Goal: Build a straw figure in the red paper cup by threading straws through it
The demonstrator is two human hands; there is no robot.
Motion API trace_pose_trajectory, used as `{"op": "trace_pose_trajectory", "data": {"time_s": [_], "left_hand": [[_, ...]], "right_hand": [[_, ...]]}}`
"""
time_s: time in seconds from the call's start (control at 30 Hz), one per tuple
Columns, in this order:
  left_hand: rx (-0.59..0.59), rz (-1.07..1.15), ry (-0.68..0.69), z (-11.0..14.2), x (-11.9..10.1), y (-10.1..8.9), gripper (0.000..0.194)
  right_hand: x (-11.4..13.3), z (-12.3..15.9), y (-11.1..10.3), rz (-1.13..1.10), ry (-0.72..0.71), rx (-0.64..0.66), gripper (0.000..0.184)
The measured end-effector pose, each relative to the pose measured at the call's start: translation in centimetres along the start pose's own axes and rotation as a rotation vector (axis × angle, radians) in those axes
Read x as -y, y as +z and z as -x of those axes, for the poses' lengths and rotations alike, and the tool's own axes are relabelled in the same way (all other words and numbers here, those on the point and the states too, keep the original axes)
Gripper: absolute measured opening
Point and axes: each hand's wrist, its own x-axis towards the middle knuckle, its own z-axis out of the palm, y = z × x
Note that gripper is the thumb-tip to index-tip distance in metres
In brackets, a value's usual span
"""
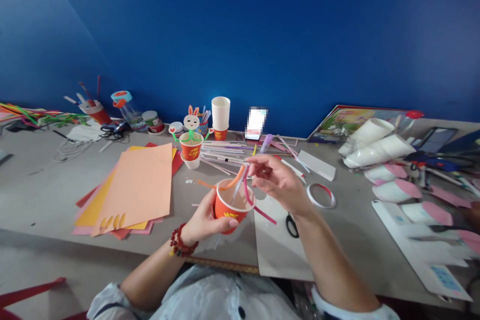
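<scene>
Cup [228, 212], one, in left hand [206, 221]; orange strip [237, 178], one.

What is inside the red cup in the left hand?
A pale straw slants down into the cup; an orange strip and a pink strip bend out over its rim. Its near side hides the bottom, so anything there can't be seen.

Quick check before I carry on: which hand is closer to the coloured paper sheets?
Left. The left hand grips the red cup, just right of the coloured paper sheets; the right hand is farther right, fingers by the cup's rim.
</scene>
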Motion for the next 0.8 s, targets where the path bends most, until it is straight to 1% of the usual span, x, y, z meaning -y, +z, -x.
{"op": "trace_pose_trajectory", "data": {"time_s": [0.07, 0.13, 0.23, 0.3, 0.37, 0.4, 0.5, 0.53, 0.63, 0.7, 0.8], "left_hand": [[0.01, -0.053, 0.015, 0.0, -0.1, 0.1, 0.073], [-0.021, -0.141, 0.06, 0.0, 0.0, 0.2, 0.074], [-0.084, -0.333, 0.133, 0.0, 0.0, 0.3, 0.075], [-0.112, -0.407, 0.134, 0.0, 0.1, 0.4, 0.074], [-0.129, -0.404, 0.116, 0.0, 0.1, 0.5, 0.074], [-0.132, -0.382, 0.115, 0.0, 0.1, 0.5, 0.075], [-0.105, -0.293, 0.129, 0.0, 0.2, 0.6, 0.077], [-0.095, -0.263, 0.124, 0.0, 0.3, 0.7, 0.077], [-0.091, -0.206, 0.103, -0.1, 0.4, 0.8, 0.074], [-0.112, -0.198, 0.108, -0.1, 0.5, 0.8, 0.073], [-0.127, -0.168, 0.077, -0.1, 0.8, 0.6, 0.072]], "right_hand": [[0.6, -1.1, 0.1, 0.052, 0.049, 0.102, 0.029], [0.9, -1.7, 0.6, 0.098, 0.081, 0.115, 0.024], [0.8, -1.6, 1.5, 0.184, 0.09, 0.001, 0.024], [0.7, -1.3, 1.9, 0.262, 0.076, -0.066, 0.025], [0.8, -1.1, 2.1, 0.289, 0.066, -0.089, 0.024], [0.9, -1.1, 2.1, 0.261, 0.07, -0.074, 0.023], [0.8, -1.2, 1.8, 0.116, 0.114, 0.034, 0.023], [0.8, -1.3, 1.7, 0.101, 0.126, 0.053, 0.024], [0.5, -1.4, 1.7, 0.187, 0.112, 0.023, 0.026], [0.5, -1.3, 1.8, 0.251, 0.081, -0.008, 0.028], [0.5, -1.3, 1.9, 0.215, 0.064, -0.011, 0.027]]}}
